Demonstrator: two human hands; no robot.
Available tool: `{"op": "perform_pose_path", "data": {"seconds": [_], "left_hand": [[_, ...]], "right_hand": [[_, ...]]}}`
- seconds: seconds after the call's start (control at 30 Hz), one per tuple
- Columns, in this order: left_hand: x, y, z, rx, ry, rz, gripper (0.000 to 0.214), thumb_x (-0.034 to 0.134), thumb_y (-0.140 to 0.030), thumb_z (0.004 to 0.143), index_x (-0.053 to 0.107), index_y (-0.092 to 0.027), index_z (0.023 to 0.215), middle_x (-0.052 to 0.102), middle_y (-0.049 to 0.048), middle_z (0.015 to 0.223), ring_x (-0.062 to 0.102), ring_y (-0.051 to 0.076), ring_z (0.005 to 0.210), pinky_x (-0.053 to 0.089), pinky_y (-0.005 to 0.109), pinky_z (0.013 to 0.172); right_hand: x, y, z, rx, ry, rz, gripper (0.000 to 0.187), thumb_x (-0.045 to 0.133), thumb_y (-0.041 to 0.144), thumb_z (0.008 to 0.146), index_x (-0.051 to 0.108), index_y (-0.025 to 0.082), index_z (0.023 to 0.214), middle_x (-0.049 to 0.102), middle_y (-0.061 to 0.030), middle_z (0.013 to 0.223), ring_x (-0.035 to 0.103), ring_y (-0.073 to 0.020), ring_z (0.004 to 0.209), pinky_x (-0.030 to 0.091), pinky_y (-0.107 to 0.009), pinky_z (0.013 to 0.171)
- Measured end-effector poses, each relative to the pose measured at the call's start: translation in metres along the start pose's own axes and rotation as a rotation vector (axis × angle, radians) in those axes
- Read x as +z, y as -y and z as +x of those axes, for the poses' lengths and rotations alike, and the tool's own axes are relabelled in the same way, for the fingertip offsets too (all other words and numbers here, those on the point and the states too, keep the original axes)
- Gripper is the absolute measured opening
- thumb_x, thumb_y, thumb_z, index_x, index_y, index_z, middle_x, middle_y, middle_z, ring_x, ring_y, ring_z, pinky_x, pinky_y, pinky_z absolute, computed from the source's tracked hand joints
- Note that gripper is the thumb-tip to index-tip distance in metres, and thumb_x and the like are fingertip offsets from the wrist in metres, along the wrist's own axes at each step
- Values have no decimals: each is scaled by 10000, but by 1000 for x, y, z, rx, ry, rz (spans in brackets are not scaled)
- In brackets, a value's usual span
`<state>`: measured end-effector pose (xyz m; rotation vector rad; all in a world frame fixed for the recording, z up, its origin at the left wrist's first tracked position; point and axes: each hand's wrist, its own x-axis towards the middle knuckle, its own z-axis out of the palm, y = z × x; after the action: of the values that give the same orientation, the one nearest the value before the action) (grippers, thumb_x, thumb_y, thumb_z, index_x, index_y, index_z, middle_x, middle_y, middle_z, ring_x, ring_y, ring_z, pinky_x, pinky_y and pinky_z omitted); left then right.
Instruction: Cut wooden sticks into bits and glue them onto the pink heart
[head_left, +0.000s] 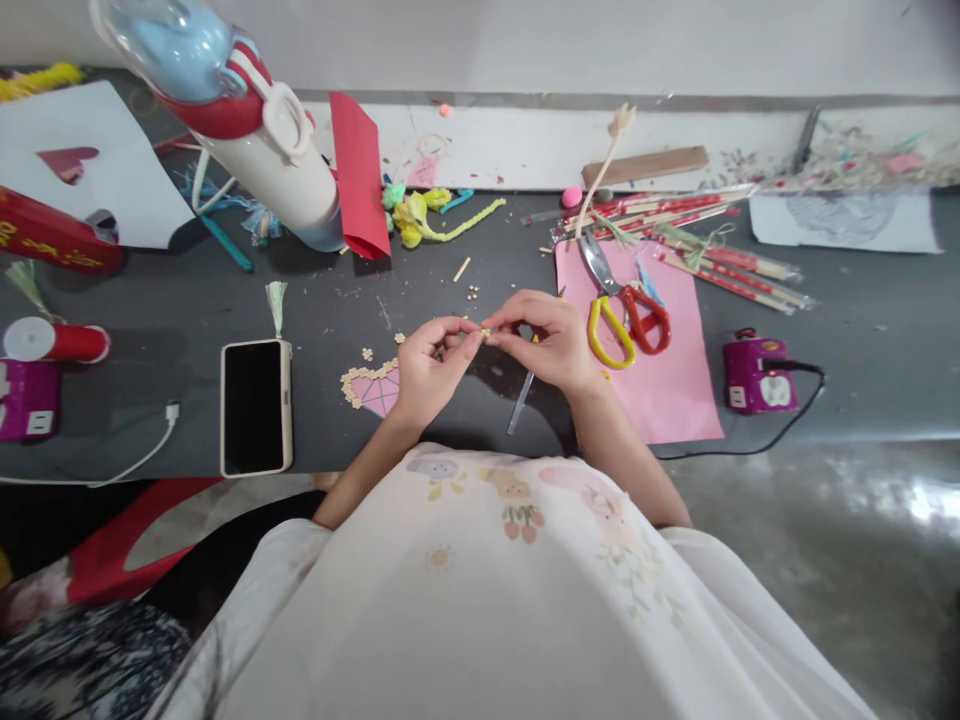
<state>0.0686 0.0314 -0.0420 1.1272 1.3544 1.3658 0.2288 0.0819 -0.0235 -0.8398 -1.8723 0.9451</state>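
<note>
My left hand (435,368) and my right hand (553,340) meet fingertip to fingertip above the dark table. Pinched between both thumbs and forefingers is a tiny beige piece (486,333), too small to make out fully. Beside my left hand lies a pink paper shape (381,392) with drawn lines, edged with small beige flower-like pieces (351,386); my hand hides part of it. A few loose beige bits (472,293) and a short thin stick (461,269) sit beyond my fingers. Below my right hand rests a narrow translucent strip (520,403).
Scissors (630,320) lie on pink paper (667,400) at right, near bundled sticks (675,215) and a purple adapter (759,375). Leftward are a phone (256,408), a tall bottle (277,170), a red folded card (361,180) and a red thread spool (79,343).
</note>
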Motion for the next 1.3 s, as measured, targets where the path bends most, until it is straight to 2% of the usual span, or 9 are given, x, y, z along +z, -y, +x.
{"op": "perform_pose_path", "data": {"seconds": [0.2,0.37,0.7,0.9,1.1,1.3], "left_hand": [[-2,-1,3,-199,95,-97,276,742,-447,708,715,-180,771,539,-34,563,377,31,440,308,174,421],[-2,3,5,-263,107,-166,260,766,-431,681,720,-186,755,575,-26,572,395,31,440,315,172,418],[-4,-1,5,-208,102,-82,282,761,-449,688,720,-183,773,591,-20,591,419,36,446,341,174,424],[-4,-1,5,-122,75,22,260,771,-430,677,726,-184,749,643,2,635,512,73,550,393,189,506],[-3,-5,5,-140,68,49,262,771,-428,672,722,-176,729,606,-8,594,465,70,524,366,198,493],[-4,0,5,-205,93,36,260,757,-432,690,731,-184,764,556,-23,559,438,63,502,343,191,472]], "right_hand": [[1,-2,-1,-21,-22,-49,49,693,253,799,702,212,826,641,-2,722,564,-112,627,472,-266,579],[1,-3,-3,-14,-2,-66,49,683,243,805,704,213,838,638,0,729,565,-112,629,472,-271,583],[3,-1,-4,55,-16,-13,33,690,218,795,693,185,798,646,0,715,553,-96,635,442,-239,566],[4,-3,-5,122,-15,35,82,693,269,790,694,191,766,648,-1,705,547,-100,621,427,-241,541],[3,-5,-4,152,2,24,129,686,309,791,691,190,743,635,-3,688,531,-102,603,415,-247,533],[-2,-6,-5,128,67,-31,93,652,261,815,691,183,783,613,-3,693,531,-104,619,421,-245,551]]}}
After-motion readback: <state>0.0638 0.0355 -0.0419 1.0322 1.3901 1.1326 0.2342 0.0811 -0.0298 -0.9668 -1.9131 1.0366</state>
